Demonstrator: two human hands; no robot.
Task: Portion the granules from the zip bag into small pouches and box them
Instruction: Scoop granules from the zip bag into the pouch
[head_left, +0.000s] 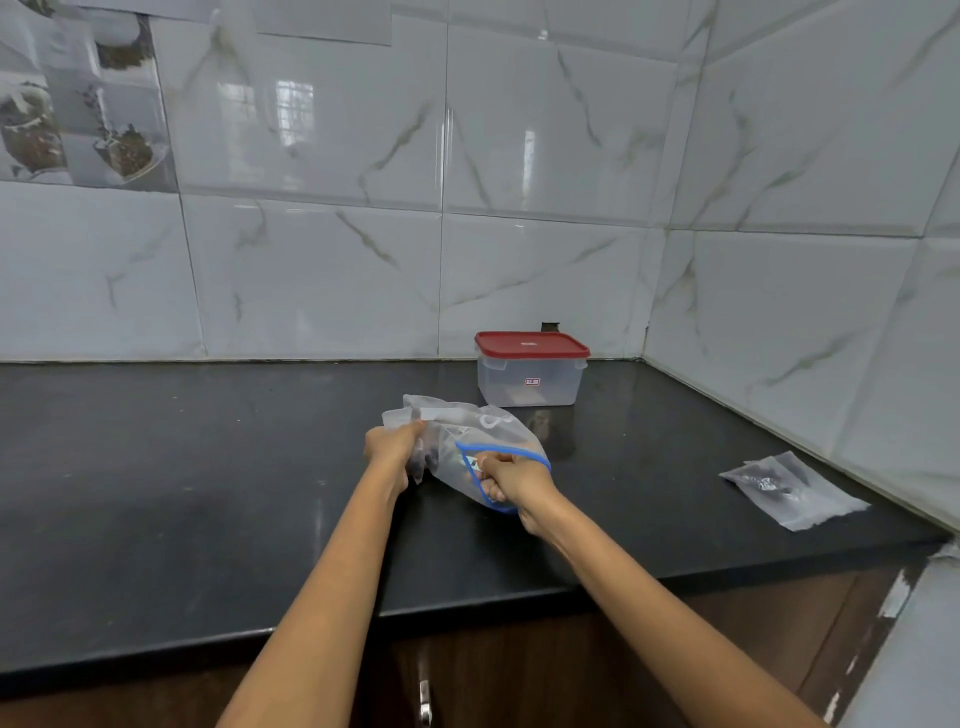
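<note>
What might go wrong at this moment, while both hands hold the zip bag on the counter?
1. The right hand grips the blue mouth of the zip bag, which lies tilted on the counter; granules may spill out.
2. The left hand bunches the bag's far end; squeezing could push contents toward the mouth.
3. The box has its red lid on.

Both forearms bare to frame edge; left hand (390, 447), right hand (511, 480) ungloved.

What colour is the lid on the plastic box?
The lid is red, on a clear box. The head view shows it, near the wall.
</note>
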